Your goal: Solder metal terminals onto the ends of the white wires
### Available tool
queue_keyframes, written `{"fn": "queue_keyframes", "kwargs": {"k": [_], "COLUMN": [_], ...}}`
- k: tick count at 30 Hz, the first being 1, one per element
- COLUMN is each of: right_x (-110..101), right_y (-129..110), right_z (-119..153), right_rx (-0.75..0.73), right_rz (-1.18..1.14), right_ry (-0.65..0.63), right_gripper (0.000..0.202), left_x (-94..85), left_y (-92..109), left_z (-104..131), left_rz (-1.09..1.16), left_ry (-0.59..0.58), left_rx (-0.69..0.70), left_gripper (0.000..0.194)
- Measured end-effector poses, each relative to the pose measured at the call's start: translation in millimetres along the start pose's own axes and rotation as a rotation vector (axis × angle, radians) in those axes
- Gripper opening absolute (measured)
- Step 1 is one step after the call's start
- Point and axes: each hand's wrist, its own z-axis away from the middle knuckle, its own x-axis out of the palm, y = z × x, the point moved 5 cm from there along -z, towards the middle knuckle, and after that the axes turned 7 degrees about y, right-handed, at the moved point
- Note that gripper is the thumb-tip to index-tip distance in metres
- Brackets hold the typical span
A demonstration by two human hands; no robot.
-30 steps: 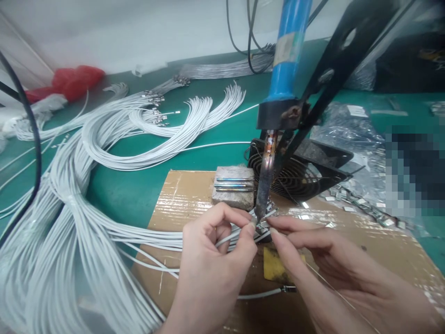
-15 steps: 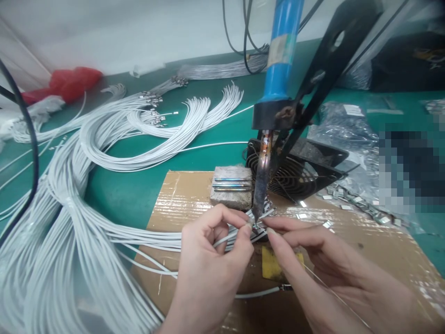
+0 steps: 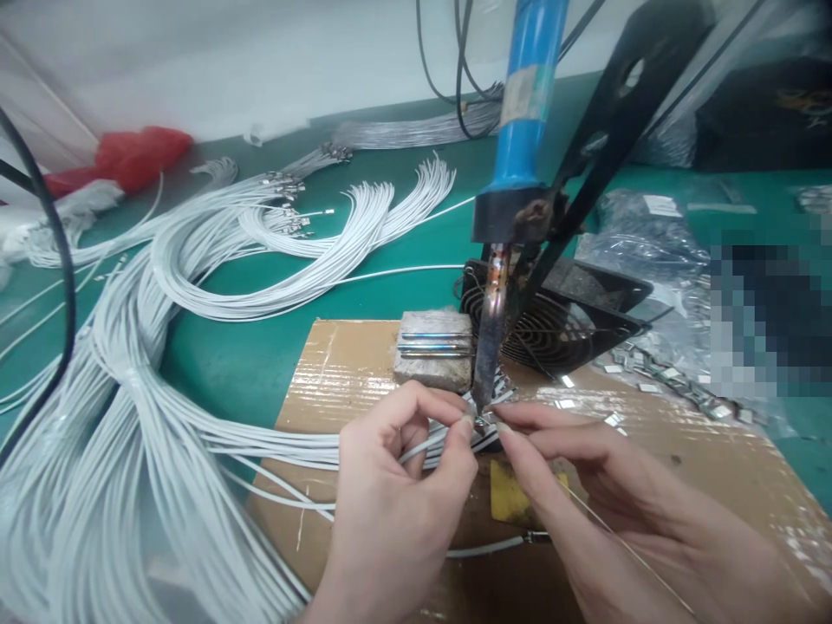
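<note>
A blue-handled soldering iron [image 3: 490, 338] points straight down, its tip between my two hands. My left hand [image 3: 406, 477] is closed, pinching the end of a white cable [image 3: 416, 449] between thumb and index finger right at the tip. A small shiny metal end at the tip is mostly covered by fingers. From the right, my right hand [image 3: 598, 468] pinches at the same spot. A thin solder wire [image 3: 624, 546] trails out below that hand; where it ends at the fingertips is hard to make out. More white cables [image 3: 273, 444] pass behind my left hand.
A cardboard sheet [image 3: 331, 364] lies beneath. On it are a grey block [image 3: 432, 381] with metal rods, a yellow pad [image 3: 510, 492] and scattered metal clips [image 3: 650, 388]. A black fan [image 3: 552, 321] stands behind the iron. Large cable bundles [image 3: 130, 364] fill the left.
Both hands stay at the iron's tip and have shifted only slightly. The iron and the bundles have not moved.
</note>
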Motion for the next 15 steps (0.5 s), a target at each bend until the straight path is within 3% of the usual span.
{"fn": "queue_keyframes", "kwargs": {"k": [12,15], "right_x": [-4.7,-18.6], "right_y": [0.8,9.8], "right_z": [5.2,4.4], "right_rx": [0.003,0.061], "right_rz": [0.022,0.085], "right_ry": [0.004,0.145], "right_gripper": [0.011,0.010], "left_x": [-1.2,-1.5], "left_y": [-12.8,-18.1], "left_z": [4.5,8.7], "left_rz": [-0.030,-0.019], "left_ry": [-0.123,-0.143], "left_rx": [-0.074,-0.097], "left_gripper": [0.011,0.012]}}
